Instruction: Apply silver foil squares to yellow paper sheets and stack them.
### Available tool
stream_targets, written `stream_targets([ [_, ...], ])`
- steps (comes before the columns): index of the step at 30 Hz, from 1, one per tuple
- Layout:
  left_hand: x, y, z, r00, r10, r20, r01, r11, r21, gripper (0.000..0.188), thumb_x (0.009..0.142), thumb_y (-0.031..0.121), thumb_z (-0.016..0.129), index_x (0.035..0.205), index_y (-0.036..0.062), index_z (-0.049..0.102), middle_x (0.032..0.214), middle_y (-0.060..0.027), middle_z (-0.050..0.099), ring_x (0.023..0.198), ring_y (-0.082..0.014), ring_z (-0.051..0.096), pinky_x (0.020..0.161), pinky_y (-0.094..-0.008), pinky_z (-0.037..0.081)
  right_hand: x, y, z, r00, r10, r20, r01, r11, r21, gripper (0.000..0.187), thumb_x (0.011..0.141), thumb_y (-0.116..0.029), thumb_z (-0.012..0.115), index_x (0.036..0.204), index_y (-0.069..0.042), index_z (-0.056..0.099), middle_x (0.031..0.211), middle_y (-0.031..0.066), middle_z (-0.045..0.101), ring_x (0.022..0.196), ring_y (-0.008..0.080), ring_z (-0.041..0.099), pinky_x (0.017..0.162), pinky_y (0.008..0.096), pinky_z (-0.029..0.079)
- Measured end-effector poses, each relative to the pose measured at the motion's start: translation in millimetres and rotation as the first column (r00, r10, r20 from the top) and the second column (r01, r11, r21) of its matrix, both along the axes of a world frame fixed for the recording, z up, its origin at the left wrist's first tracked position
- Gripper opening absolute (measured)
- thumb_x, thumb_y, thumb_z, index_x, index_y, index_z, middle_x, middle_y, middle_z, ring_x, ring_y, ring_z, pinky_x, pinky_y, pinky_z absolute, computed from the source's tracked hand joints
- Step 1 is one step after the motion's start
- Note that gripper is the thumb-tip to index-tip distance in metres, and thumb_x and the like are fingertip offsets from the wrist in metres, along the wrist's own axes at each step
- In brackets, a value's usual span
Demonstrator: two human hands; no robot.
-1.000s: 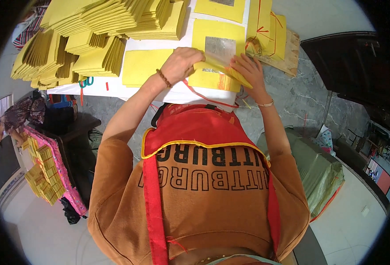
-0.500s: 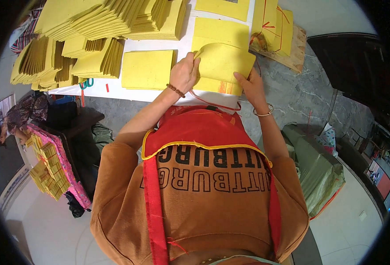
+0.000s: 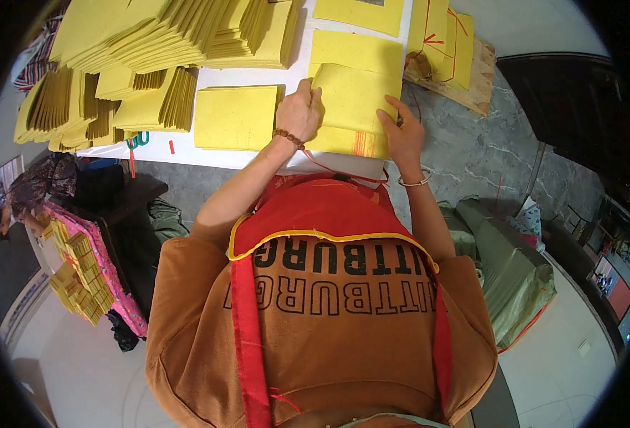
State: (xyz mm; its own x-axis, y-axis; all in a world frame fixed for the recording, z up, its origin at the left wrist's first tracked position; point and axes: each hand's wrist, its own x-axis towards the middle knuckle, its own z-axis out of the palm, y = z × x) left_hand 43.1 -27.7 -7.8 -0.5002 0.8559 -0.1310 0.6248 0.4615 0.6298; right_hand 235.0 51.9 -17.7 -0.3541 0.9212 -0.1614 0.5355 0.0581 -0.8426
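Note:
A folded sheet of yellow paper (image 3: 350, 100) lies nearly flat in front of me, a band of red print along its near edge. My left hand (image 3: 299, 115) is closed at its left edge, the fingers curled against the paper; their undersides are hidden. At the right edge is my right hand (image 3: 403, 134), thumb and forefinger apart, the tips at the paper's margin. Left of my left hand rests a squared stack of yellow paper (image 3: 235, 118). Another yellow sheet (image 3: 354, 48) lies just beyond the folded one.
Large fanned piles of folded yellow paper (image 3: 144, 36) fill the table's far left. Green-handled scissors (image 3: 139, 139) lie near the white table's front edge (image 3: 179, 151). Bundles tied with red string (image 3: 457, 53) stand on a wooden board at right. A person (image 3: 40, 187) is at far left.
The sheet's raised upper fold has come down flatter. My left hand stays at the left edge, while my right hand has shifted slightly left and its fingers have spread.

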Motion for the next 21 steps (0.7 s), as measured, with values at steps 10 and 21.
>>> stream_targets([
  [10,17,1,47,0.87,-0.264,-0.417,0.333,0.937,0.1,0.044,0.087,0.028,0.052,0.127,0.0098,0.044,0.129,-0.0186,0.042,0.118,-0.0341,0.038,0.094,-0.045,0.034,-2,0,-1,0.999,0.008,0.047,-0.009,1.0,0.005,0.034,0.076,-0.022,0.066,0.107,-0.01,0.062,0.094,0.0158,0.065,0.083,0.0282,0.063,0.071,0.0338,0.048],
  [21,24,16,-17,0.703,-0.458,-0.544,0.537,0.843,-0.015,0.056,0.084,0.048,0.049,0.132,0.0198,0.041,0.138,-0.0158,0.033,0.128,-0.0368,0.027,0.103,-0.0499,0.021,-10,-26,15,0.914,-0.027,0.406,-0.166,0.885,0.435,0.045,0.08,-0.031,0.06,0.12,-0.013,0.053,0.128,0.0088,0.049,0.114,0.0267,0.048,0.094,0.0526,0.031],
])
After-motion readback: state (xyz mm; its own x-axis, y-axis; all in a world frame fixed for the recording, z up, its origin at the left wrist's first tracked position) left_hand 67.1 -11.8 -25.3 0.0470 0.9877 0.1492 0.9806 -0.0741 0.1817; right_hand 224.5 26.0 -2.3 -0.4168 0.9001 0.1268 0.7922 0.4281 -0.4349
